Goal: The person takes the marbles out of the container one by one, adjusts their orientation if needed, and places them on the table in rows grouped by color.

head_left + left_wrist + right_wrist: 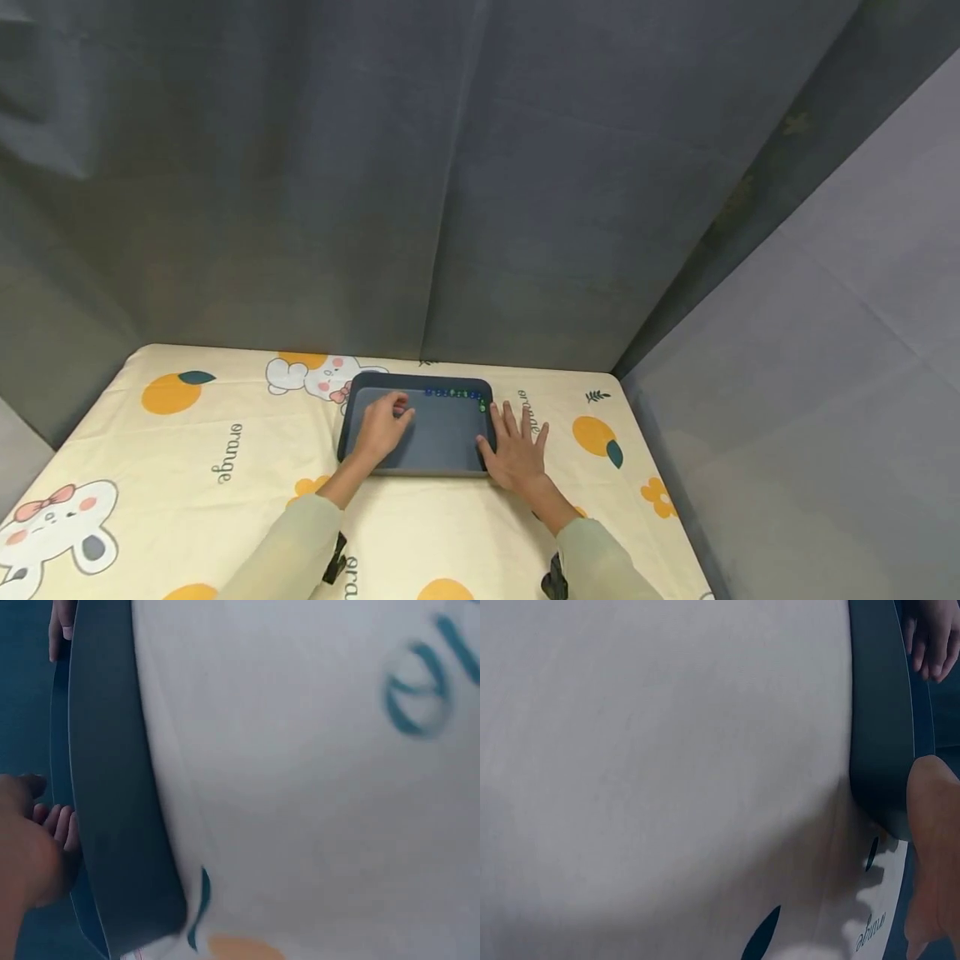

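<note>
A shallow dark grey tray (442, 442) lies between both hands. Small blue and green bead-like pieces (453, 393) form a row along its back side, with a green piece (482, 408) at the right, near the right fingertips. Over the left part of the tray is my left hand (382, 427), fingers bent toward the thumb. The left wrist view shows those fingers (60, 823) curled behind the tray's near wall; whether they pinch anything is hidden. My right hand (517, 458) lies spread at the tray's right edge, fingers apart, thumb over the rim.
A cream tablecloth (247, 533) printed with oranges, flowers and rabbits covers the table. Dark grey cloth (375, 208) hangs behind it, and a lighter grey panel (817, 375) stands along the right side.
</note>
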A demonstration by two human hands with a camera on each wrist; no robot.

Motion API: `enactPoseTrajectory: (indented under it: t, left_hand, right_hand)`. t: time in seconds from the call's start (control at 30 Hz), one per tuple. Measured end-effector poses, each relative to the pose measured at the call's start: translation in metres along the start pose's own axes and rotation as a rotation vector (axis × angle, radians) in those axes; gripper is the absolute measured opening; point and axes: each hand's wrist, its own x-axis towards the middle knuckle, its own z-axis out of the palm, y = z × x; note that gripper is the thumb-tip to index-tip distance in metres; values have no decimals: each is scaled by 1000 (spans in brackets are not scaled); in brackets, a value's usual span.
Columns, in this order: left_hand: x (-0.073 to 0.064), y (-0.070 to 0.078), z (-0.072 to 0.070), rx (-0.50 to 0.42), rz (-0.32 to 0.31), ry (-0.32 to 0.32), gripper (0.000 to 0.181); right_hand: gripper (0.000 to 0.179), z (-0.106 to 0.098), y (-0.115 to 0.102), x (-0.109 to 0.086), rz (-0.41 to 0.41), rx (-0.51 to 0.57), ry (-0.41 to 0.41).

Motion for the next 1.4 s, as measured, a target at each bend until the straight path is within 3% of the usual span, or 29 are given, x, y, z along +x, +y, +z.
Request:
enactPoseTrajectory:
  t: [0.23, 0.47, 0.63, 1.0, 1.1, 1.4]
  left_hand:
    - [10, 4, 17, -24, -73, -34, 27]
    - [20, -6, 35, -64, -122, 46, 18]
    - [26, -13, 44, -113, -123, 126, 10]
    - [42, -10, 54, -114, -200, 143, 11]
    - [44, -7, 56, -101, -204, 163, 12]
    - [48, -1, 65, 58, -248, 193, 15]
  right_hand:
    - [70, 2, 0, 0, 3, 5, 11]
    - [69, 0, 2, 1, 2, 20, 15]
    - [69, 0, 3, 1, 2, 10, 6]
    - [70, -3, 0, 2, 0, -31, -3]
    - [70, -5, -1, 2, 0, -42, -14]
    - [70, -3, 1, 2, -4, -53, 1]
